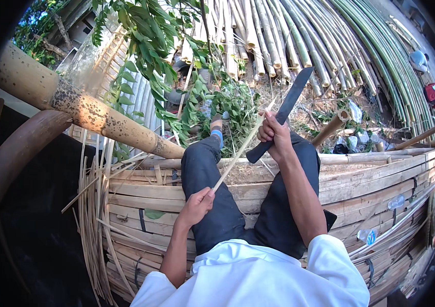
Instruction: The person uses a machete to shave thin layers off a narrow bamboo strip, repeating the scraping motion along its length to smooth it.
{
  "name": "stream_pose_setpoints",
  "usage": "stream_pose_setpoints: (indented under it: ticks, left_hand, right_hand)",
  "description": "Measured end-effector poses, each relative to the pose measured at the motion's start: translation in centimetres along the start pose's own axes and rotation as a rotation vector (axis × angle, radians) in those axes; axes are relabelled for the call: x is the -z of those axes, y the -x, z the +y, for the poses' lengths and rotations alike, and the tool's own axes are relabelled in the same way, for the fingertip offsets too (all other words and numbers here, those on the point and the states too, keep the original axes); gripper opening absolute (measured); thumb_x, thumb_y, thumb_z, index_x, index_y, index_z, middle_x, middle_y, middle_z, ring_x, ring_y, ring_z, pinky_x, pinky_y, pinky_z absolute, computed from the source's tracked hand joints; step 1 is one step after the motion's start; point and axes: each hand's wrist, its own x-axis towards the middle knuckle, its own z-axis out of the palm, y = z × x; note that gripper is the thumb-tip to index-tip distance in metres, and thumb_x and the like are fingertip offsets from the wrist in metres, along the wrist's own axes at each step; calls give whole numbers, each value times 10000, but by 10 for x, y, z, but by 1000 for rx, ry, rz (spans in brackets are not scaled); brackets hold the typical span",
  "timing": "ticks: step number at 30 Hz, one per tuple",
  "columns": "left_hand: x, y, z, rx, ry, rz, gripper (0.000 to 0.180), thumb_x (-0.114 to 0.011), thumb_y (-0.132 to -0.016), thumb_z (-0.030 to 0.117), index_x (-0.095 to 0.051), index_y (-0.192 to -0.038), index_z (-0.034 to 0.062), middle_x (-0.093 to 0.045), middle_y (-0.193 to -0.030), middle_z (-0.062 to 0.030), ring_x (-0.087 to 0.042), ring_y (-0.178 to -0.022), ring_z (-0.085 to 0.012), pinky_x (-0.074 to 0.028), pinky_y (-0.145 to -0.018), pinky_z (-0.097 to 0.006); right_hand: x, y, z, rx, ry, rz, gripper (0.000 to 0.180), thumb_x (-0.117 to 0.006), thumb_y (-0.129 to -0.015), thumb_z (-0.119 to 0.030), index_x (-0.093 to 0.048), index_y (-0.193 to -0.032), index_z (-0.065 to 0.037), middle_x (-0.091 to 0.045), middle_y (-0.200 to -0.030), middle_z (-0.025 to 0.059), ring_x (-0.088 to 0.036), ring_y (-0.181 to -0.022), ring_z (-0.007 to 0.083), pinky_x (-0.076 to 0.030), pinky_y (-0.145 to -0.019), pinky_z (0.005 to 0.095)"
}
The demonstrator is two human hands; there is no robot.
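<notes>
My right hand is wrapped round the dark handle of a machete, whose broad blade slants up and away to the right. A thin, pale bamboo strip runs between my hands. Its near end is pinched in my left hand, above my left thigh. The strip's far end passes beside the fingers of my right hand, close to the blade. Whether the blade touches the strip I cannot tell.
I sit on a bamboo-slat platform. Split strips are bundled at the left, below a thick bamboo pole. A cut bamboo post rises by my right knee. Leafy branches hang ahead; long bamboo poles lie beyond. Plastic cups lie right.
</notes>
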Motion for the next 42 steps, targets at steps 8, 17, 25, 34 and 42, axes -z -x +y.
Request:
stream_pose_setpoints:
  ticks: [8,17,25,34,42]
  left_hand:
    - [-18,30,22,-28,35,-133,342,-396,-1006,352,-484,-848,63,-397,-637,41,-333,-549,-34,-293,-493,-198]
    - [-48,40,82,-417,155,50,293,-409,-1006,307,-496,-990,28,-445,-653,-2,-402,-572,-77,-354,-522,-239]
    - [-50,52,82,-471,-110,346,244,-431,-1001,263,-505,-1027,32,-420,-615,-18,-393,-523,-96,-317,-488,-257]
    - [-58,50,77,-542,-185,411,206,-453,-989,178,-502,-1117,24,-561,-705,-160,-522,-546,-223,-412,-536,-337]
    - [-54,51,68,-403,-85,303,262,-452,-995,223,-547,-1092,-1,-507,-653,-110,-464,-577,-150,-393,-561,-320]
  right_hand:
    - [-44,34,-36,7,4,-209,258,-675,-863,-258,-573,-915,-27,-332,-512,-56,-317,-423,54,-290,-436,228]
    - [-104,96,-6,-235,334,-490,227,-688,-858,-212,-600,-920,-11,-516,-631,-20,-431,-507,39,-310,-452,194]
    - [-83,90,-27,181,738,-345,392,-603,-894,-393,-611,-931,-3,-448,-544,-30,-395,-441,72,-287,-426,255]
    - [-106,108,-31,589,1664,-425,531,-621,-767,-589,-554,-724,-64,-497,-516,91,-542,-459,273,-388,-431,365]
    - [-98,102,-29,763,1872,-461,568,-634,-708,-662,-529,-654,-106,-504,-484,44,-560,-434,220,-408,-406,330]
